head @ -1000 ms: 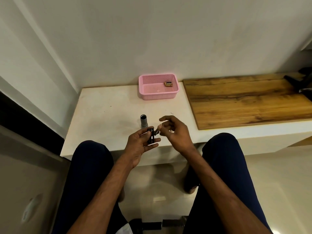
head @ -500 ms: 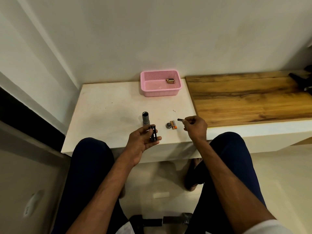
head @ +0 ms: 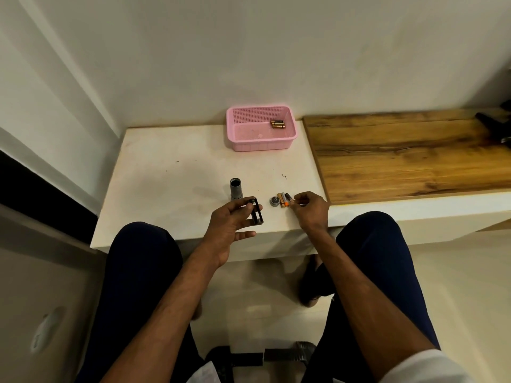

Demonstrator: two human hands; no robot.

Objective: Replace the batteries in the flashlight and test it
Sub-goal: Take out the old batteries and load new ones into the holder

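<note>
- White wall at the back, low white table (head: pixel 171 189) in front of it w/ a wooden board (head: pixel 401 161) butted against its right side.
- Person sits facing the table, knees in dark trousers either side, both forearms reaching over the near edge.
- L hand (head: pixel 231 219) – thumb and curled fingers grasp a black battery holder (head: pixel 257 215), held tilted just above the table's near edge. Can't tell whether its slots are filled; too small.
- Flashlight body (head: pixel 236 189) – grey tube, stands upright on the table just beyond the L hand, open end up, apart from the holder.
- R hand (head: pixel 312 208) – fingertips curled, pinching the end of a dark battery (head: pixel 289 200) low at the table surface, near the front edge.
- Orange-marked batteries (head: pixel 282 199) lie right beside that one, touching or nearly so. Round end cap (head: pixel 274 201) sits just left of them.
- Pink basket (head: pixel 260 146) at the far edge by the wall, w/ a few spare batteries (head: pixel 278 124) in its back right corner.
</note>
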